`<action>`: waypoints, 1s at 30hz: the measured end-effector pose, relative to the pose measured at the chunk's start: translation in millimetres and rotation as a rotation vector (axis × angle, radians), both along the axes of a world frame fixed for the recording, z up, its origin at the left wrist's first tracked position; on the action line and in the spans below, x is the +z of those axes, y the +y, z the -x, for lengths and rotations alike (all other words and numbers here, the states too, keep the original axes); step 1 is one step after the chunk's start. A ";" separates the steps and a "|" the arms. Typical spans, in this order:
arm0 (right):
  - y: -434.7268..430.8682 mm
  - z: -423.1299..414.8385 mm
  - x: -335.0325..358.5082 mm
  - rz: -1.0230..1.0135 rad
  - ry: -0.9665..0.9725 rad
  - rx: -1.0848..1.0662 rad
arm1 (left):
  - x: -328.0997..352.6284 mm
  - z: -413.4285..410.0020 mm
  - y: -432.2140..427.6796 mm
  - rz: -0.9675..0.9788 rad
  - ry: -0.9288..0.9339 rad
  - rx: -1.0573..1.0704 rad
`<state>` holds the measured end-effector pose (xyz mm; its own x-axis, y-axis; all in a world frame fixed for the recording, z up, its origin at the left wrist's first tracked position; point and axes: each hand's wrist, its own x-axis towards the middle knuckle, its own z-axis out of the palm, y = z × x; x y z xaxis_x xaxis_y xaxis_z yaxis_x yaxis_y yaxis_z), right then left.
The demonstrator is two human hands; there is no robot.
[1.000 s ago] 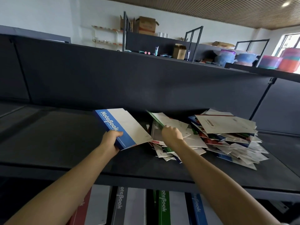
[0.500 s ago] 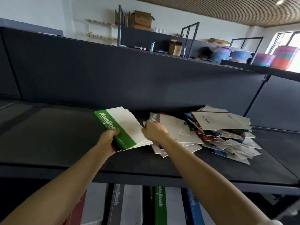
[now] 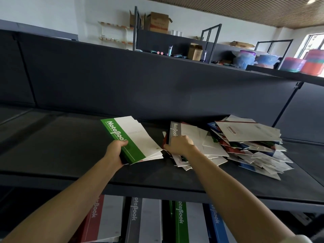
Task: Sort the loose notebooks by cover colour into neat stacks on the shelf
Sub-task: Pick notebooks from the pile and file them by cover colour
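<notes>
Green notebook (image 3: 135,137): top of a small bundle over the shelf (image 3: 52,146), just left of the pile (image 3: 245,142). Its green band and spine are on the left, its white part on the right.
Its axis: the long side runs from far-left to near-right. The "NoteBook" lettering follows the band, and the far end points at the back panel.
Left hand (image 3: 114,152): grips the bundle at its near-left corner. The thumb (image 3: 124,142) is curled on top of the green band, and the fingers are hidden beneath.
Grey notebook (image 3: 186,135): lies on the pile's left edge with its grey spine on the left. The long axis points almost straight away from the person.
Right hand (image 3: 178,145): fingers are curled over the grey notebook's near end, just right of the spine, gripping it. Where the thumb lies cannot be told.
Pile: loose notebooks overlapping at many angles on the right half of the shelf, with red, blue and green edges showing.
Lower stacks (image 3: 182,223): one level down are red, grey, green and blue, left to right, each with its spine on the left.
</notes>
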<state>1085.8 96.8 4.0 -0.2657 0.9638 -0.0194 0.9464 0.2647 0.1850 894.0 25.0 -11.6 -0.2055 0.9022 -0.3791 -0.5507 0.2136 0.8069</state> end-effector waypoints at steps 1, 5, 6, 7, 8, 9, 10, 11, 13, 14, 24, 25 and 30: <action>-3.2 2.7 1.4 0.004 0.022 -0.021 | -0.1 2.6 -1.1 0.002 -0.001 0.003; -17.2 11.7 3.6 -0.029 0.144 -0.087 | 0.5 8.8 -7.5 -0.001 -0.006 -0.011; -18.0 12.9 4.0 -0.038 0.143 -0.112 | 1.4 9.7 -9.2 -0.003 -0.004 -0.020; -18.8 13.8 4.6 -0.061 0.112 -0.104 | 2.1 10.3 -10.4 -0.009 0.005 -0.032; -21.6 16.6 6.9 -0.082 0.101 -0.087 | 2.9 10.7 -11.2 -0.011 0.013 -0.046; -23.5 20.0 7.7 -0.104 0.084 -0.067 | 3.3 10.8 -10.9 -0.009 0.021 -0.060; -29.4 25.8 9.4 -0.137 0.053 -0.039 | 4.5 9.9 -10.7 -0.010 0.027 -0.075; -36.3 33.6 11.4 -0.163 0.025 -0.009 | 4.8 8.7 -9.2 -0.011 0.035 -0.090; -58.3 54.2 16.9 -0.166 0.012 0.060 | 5.0 4.1 -7.4 -0.025 0.039 -0.125; -69.9 65.4 17.3 -0.166 -0.005 0.108 | 3.3 1.2 -6.3 -0.036 0.038 -0.148; -105.1 81.6 -5.2 -0.063 0.487 0.157 | -17.8 6.7 -16.3 -0.082 0.047 -0.164; -103.7 77.8 -7.5 -0.070 0.533 0.123 | -16.1 5.5 -18.5 -0.089 0.048 -0.161; -86.6 47.0 -18.8 -0.011 0.778 -0.225 | -11.3 5.4 -29.9 -0.090 0.099 -0.127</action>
<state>1038.8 10.2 -14.8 0.0013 0.9948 0.1014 0.8356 0.0546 -0.5467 888.6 -4.9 -22.9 -0.1199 0.9528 -0.2790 -0.4411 0.2006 0.8747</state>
